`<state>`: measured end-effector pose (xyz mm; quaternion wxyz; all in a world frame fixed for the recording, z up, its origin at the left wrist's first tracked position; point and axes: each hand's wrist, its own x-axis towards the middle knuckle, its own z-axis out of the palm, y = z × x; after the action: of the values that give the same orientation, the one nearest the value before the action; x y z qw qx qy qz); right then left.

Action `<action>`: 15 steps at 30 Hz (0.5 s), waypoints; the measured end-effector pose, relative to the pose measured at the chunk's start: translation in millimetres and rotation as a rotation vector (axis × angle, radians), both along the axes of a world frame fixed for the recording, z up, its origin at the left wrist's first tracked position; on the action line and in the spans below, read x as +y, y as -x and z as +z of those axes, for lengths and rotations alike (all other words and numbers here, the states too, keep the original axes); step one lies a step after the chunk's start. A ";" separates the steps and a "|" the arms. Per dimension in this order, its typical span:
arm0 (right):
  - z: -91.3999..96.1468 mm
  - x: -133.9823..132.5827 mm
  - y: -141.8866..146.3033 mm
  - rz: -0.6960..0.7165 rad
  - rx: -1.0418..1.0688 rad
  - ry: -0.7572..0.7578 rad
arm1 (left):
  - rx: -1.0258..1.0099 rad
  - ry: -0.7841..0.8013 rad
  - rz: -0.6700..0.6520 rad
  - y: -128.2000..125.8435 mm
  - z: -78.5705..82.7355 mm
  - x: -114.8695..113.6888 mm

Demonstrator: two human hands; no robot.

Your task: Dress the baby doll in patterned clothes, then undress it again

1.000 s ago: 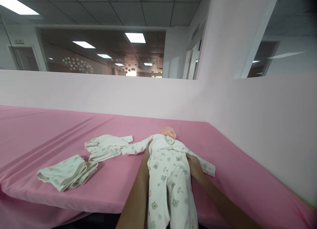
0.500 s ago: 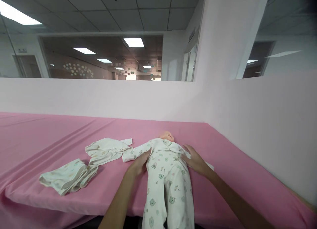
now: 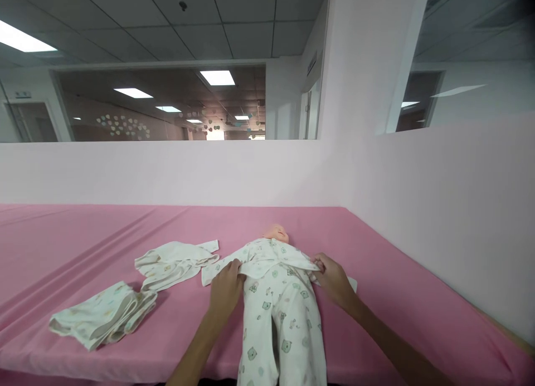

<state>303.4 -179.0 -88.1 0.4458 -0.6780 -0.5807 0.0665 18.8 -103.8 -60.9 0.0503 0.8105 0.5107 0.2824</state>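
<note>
On the pink sheet lies a baby doll, its head point(image 3: 277, 233) toward the wall. It wears a white printed baby top point(image 3: 263, 255) and white trousers point(image 3: 282, 325) with bear prints, the legs running toward me. My left hand point(image 3: 227, 286) pinches the top's lower edge at the doll's left side in view. The opposite edge is gripped by my right hand point(image 3: 332, 277), beside the sleeve. Between my hands the hem is drawn out sideways, over the trousers' waist.
A crumpled white garment point(image 3: 173, 263) lies left of the doll. Nearer me is a folded printed cloth point(image 3: 102, 313). The pink sheet point(image 3: 388, 313) covers the padded surface, bounded by a white wall point(image 3: 188, 174) behind and another at right.
Both hands have gone from lying along the doll's sides to gripping the top's hem. The hem is pulled outward and down over the trousers' waist. The camera view has shifted slightly.
</note>
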 end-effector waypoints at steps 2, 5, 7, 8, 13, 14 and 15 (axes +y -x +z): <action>-15.4 -6.6 -3.5 -0.028 -0.109 -0.007 | 0.042 -0.033 0.014 10.8 -6.6 -9.1; -31.4 -14.3 -6.6 0.009 -0.212 -0.003 | 0.028 0.002 -0.022 20.8 -15.5 -19.6; -35.9 -16.2 -7.5 0.063 -0.248 -0.002 | -0.012 0.074 -0.037 21.3 -20.3 -21.7; -36.6 -16.1 -7.8 0.091 -0.246 0.000 | -0.042 0.110 -0.039 20.0 -22.1 -21.2; -32.2 -9.5 -5.9 0.102 -0.043 0.011 | -0.136 0.229 -0.016 8.5 -25.1 -14.1; -30.6 -7.7 -5.2 0.107 -0.009 0.028 | -0.121 0.241 0.000 6.6 -24.7 -13.4; -29.2 -6.2 -4.8 0.117 0.011 0.048 | -0.089 0.248 0.020 5.3 -24.2 -13.2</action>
<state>308.2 -185.2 -117.3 0.4278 -0.6530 -0.6151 0.1103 13.4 -117.0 -85.1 0.1700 0.7796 0.5469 0.2534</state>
